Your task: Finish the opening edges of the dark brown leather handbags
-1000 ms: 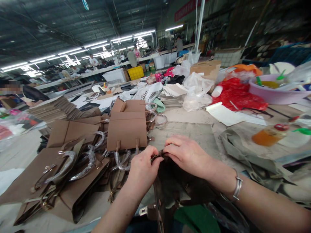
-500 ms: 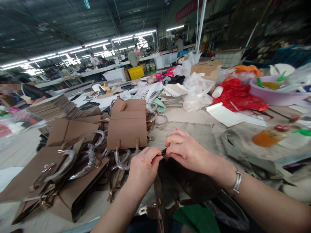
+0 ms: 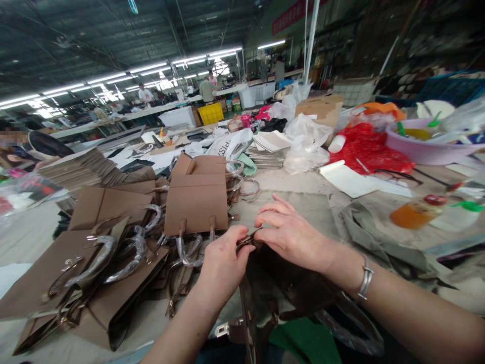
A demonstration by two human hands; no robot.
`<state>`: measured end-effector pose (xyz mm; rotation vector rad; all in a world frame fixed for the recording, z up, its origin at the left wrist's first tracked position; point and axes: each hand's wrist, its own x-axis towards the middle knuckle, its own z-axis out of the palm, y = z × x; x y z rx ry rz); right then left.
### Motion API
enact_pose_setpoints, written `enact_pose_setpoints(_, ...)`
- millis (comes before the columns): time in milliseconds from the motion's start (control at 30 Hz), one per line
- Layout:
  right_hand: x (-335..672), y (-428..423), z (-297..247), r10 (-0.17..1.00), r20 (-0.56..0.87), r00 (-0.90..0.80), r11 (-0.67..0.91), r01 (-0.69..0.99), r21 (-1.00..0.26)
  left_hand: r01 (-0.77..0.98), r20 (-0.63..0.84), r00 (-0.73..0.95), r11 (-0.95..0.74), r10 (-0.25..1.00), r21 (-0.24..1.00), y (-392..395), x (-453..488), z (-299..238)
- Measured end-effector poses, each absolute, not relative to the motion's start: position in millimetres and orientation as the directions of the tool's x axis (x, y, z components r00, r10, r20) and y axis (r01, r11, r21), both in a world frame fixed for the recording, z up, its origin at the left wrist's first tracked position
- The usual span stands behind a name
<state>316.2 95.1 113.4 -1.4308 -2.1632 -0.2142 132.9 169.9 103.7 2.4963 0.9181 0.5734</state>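
Brown bag (image 3: 303, 288) in close at the near side of the desk (image 3: 284, 183), two hands working its top edge
And the left hand (image 3: 225, 258) pinches that edge between thumb and fingers, the right hand (image 3: 293, 235) right beside it, fingertips on the same rim, upper fingers fanned, thumb out of sight; the bag's lower part runs into deep shadow and off the bottom of the view, the bit between the fingertips too small to make out; count one bangle (image 3: 366, 278) on the right wrist, one orange-filled bottle (image 3: 415, 215), one lilac basin (image 3: 413, 146), one red plastic bag (image 3: 364, 151); to the left, finished-looking brown bags (image 3: 197, 205) overlap too much to number, their plastic-wrapped handles (image 3: 138, 250) tangled, while crumpled grey-green cloth (image 3: 379, 242) crowds the right
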Motion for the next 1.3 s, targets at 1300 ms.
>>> enact_pose_setpoints(1300,309.0,102.0,103.6,0.947,0.321,-0.017,0.164,0.884,-0.437,0.518,0.314,0.711,-0.77,0.63,0.373,177.0,144.3,102.8)
